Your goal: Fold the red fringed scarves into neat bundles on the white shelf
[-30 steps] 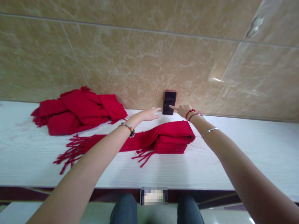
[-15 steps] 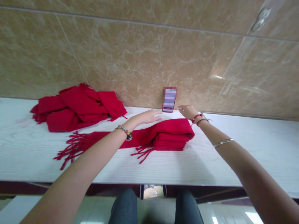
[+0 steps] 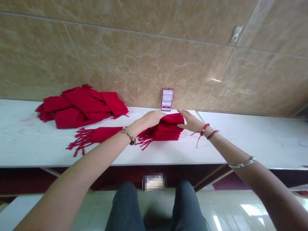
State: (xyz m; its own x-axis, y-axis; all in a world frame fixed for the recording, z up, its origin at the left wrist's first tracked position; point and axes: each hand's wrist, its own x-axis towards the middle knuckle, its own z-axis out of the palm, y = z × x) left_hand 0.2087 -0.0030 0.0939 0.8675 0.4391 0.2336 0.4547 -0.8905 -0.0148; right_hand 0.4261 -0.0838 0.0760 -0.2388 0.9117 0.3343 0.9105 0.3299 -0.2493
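Note:
A red fringed scarf (image 3: 168,132) lies in front of me, its right part folded into a layered stack and its left end stretched flat with loose fringe. Over the far left side of the stack my left hand (image 3: 152,119) reaches with extended fingers, their tips at the scarf's back edge; the thumb is hard to make out. At the stack's right end is my right hand (image 3: 192,122), thumb and fingers apart, the thumb against the folded edge. Neither hand grips the cloth. My left forearm covers part of the flat end.
A heap of red scarves (image 3: 80,109) sits at the back left of the white table (image 3: 207,154). One phone (image 3: 166,104) leans on the tiled wall (image 3: 134,64). Another phone (image 3: 154,182), blurred, shows below the table's front edge, between my knees.
My right hand has come in from behind the stack to its right end, its fingers spreading. My left hand now reaches onto the scarf's back edge. The view has shifted slightly.

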